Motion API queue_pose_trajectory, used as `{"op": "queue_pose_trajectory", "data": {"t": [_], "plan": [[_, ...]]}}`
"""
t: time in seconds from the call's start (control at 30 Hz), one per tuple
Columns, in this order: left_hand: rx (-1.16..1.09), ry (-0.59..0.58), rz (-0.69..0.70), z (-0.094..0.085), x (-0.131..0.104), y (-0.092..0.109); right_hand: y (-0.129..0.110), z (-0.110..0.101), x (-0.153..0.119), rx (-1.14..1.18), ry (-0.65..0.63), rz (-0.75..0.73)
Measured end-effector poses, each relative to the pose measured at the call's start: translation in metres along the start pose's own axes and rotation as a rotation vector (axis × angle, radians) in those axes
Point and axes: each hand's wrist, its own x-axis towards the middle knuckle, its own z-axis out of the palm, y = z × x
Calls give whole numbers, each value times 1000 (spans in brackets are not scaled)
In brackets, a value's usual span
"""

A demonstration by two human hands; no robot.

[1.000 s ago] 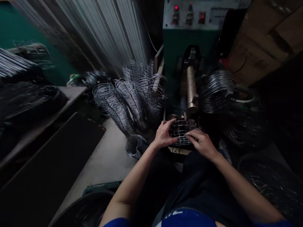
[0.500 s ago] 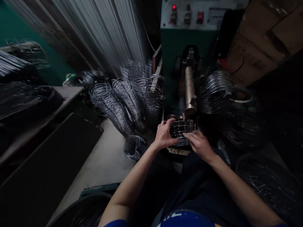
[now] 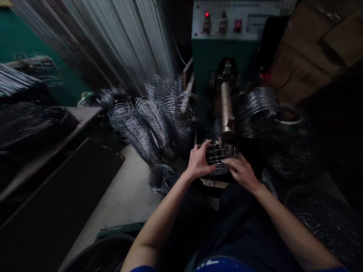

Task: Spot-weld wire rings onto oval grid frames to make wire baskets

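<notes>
A small wire grid piece (image 3: 219, 160) sits under the metal arm (image 3: 227, 109) of a green machine (image 3: 204, 56). My left hand (image 3: 199, 160) grips the left side of this grid, thumb at its near edge and fingers curled round the far side. My right hand (image 3: 241, 172) holds the right side, its fingertips on the near right part. The arm's tip comes down just beyond the grid, between the two hands. A red light (image 3: 207, 14) glows on the machine's panel.
Several stacks of wire rings (image 3: 153, 124) lean left of the machine, with a short stack (image 3: 161, 177) nearer me. A wire coil (image 3: 258, 111) hangs at the right. A dark board (image 3: 62, 204) and a bench (image 3: 85, 113) stand left, cardboard boxes (image 3: 300, 71) at the upper right.
The view has shifted slightly, so the machine appears a little lower. Both hands stay at the grid, and the right hand's fingers have moved slightly.
</notes>
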Motion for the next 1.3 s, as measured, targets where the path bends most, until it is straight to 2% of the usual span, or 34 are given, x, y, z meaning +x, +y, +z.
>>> {"op": "queue_pose_trajectory", "data": {"t": [0.17, 0.37, 0.53, 0.67, 0.77, 0.9, 1.0, 1.07, 1.13, 1.2, 1.3], "plan": [[27, 3, -33, 0, 3, 1, 0, 2, 5, 24, 25, 23], [42, 21, -29, 1, 16, -2, 2, 10, 12, -110, 150, 227], [42, 34, -19, 2, 28, -12, 10, 17, 20, -119, 199, 211], [43, 55, -8, 4, 38, -17, 10, 15, 21, -126, 228, 295], [37, 44, -29, 4, 50, -18, 7, 6, 17, -20, 222, 402], [23, 24, -13, 1, 57, -21, 6, -9, -7, 297, 189, 564], [-63, -33, 31, -3, 45, -37, 9, -18, -35, 524, 136, 747], [-149, -60, 43, -4, 32, -56, 11, -23, -52, 640, 132, 903], [-261, -55, -10, -1, 18, -79, 11, -27, -62, 712, 161, 1028], [-389, -20, -101, 5, 6, -99, 8, -32, -62, 771, 178, 1080], [-513, 63, -168, 13, -4, -113, -3, -40, -47, 954, 144, 1020]]}}
